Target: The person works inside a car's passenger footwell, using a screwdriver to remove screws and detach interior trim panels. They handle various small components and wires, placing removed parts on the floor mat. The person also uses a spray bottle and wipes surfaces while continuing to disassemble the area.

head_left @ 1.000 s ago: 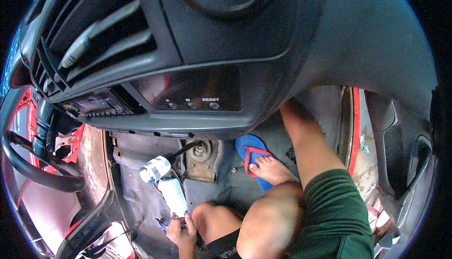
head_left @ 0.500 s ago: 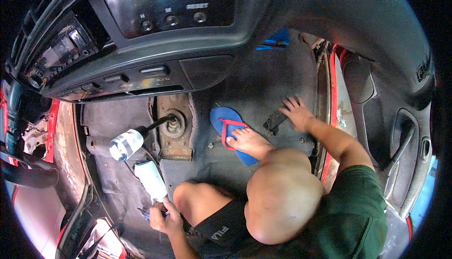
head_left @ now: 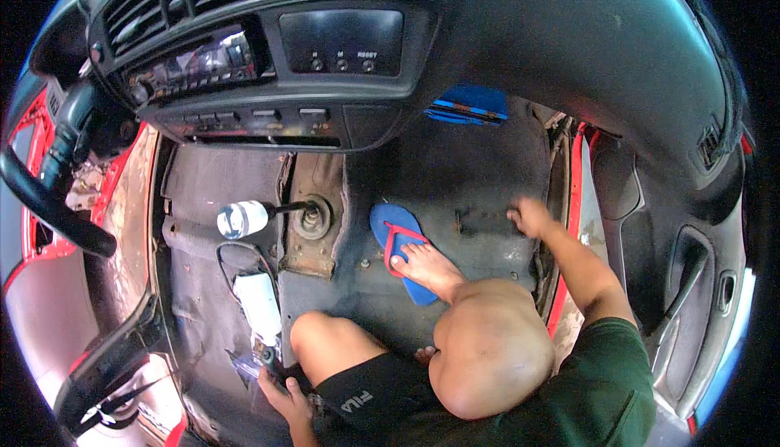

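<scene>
My left hand (head_left: pixel 284 398) is at lower left, fingers apart, just below a small dark object (head_left: pixel 268 358) and some bluish clutter (head_left: pixel 244 366). Above these lies a white oblong object (head_left: pixel 256 305) with a dark cord. My right hand (head_left: pixel 530 218), fingers curled in with nothing visible in them, is low over the black floor mat at right, beside a dark patch (head_left: pixel 471 221). My bare foot (head_left: pixel 426 268) rests on a blue flip-flop (head_left: pixel 382 223) with a red strap, my raised knee (head_left: pixel 491 345) behind it.
Above are the dashboard (head_left: pixel 552 32) and center console (head_left: pixel 341 41). A gear lever (head_left: pixel 288 207) with a white cylindrical top stands mid-floor. Steering wheel (head_left: pixel 57 211) at left, door panel (head_left: pixel 691 301) at right, a blue object (head_left: pixel 467 106) under the dash.
My right hand has come out from under the dash to the floor mat and curled its fingers. My left hand has drawn down from the white object. The view has shifted.
</scene>
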`<state>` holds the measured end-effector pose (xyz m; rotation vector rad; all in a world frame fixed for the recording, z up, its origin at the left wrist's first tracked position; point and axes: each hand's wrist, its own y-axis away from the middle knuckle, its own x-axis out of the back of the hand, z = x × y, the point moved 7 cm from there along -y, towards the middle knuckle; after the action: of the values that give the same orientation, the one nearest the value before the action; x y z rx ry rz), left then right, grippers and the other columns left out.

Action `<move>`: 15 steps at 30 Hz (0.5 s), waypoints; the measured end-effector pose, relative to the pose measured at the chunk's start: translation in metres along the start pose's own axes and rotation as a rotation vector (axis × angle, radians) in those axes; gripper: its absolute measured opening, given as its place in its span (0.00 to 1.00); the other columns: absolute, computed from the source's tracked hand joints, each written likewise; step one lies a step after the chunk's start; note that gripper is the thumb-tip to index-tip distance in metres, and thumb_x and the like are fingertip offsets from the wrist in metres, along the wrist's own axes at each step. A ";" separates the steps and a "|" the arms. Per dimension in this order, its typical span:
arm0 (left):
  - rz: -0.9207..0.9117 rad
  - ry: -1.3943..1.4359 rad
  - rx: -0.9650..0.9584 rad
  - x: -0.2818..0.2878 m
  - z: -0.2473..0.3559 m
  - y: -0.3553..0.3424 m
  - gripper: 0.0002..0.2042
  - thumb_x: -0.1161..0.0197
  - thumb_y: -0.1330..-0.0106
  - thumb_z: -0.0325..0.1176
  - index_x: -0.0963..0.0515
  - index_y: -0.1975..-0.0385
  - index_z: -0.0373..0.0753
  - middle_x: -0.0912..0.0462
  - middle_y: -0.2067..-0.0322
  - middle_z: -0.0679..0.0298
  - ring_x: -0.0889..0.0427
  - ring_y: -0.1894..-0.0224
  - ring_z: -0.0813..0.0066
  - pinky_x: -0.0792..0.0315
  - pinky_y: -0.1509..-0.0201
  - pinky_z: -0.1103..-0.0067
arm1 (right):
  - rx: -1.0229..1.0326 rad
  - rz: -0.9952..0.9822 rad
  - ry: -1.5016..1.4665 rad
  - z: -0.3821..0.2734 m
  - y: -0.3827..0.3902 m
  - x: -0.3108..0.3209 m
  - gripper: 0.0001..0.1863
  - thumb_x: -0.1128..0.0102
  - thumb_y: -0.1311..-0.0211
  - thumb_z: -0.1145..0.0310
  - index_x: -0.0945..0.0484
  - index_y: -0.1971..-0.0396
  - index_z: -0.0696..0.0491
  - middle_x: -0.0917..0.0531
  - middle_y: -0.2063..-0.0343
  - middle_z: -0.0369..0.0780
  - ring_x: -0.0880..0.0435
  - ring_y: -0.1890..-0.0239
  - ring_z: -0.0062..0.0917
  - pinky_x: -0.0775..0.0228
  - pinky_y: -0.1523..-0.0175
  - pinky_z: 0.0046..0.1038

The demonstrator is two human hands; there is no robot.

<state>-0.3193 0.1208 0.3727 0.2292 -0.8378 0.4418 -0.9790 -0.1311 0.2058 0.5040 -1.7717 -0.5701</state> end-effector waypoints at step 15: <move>0.014 0.028 0.212 -0.040 -0.081 0.034 0.28 0.44 0.24 0.47 0.34 0.35 0.30 0.19 0.50 0.44 0.19 0.47 0.47 0.29 0.40 0.63 | -0.032 0.565 0.174 -0.002 -0.238 0.223 0.23 0.42 0.29 0.53 0.21 0.40 0.48 0.20 0.39 0.48 0.23 0.36 0.48 0.36 0.29 0.48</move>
<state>-0.3041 0.1689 0.2904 0.4121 -0.7658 0.5463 -1.0228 -0.4537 0.2291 0.0158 -1.6362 -0.1507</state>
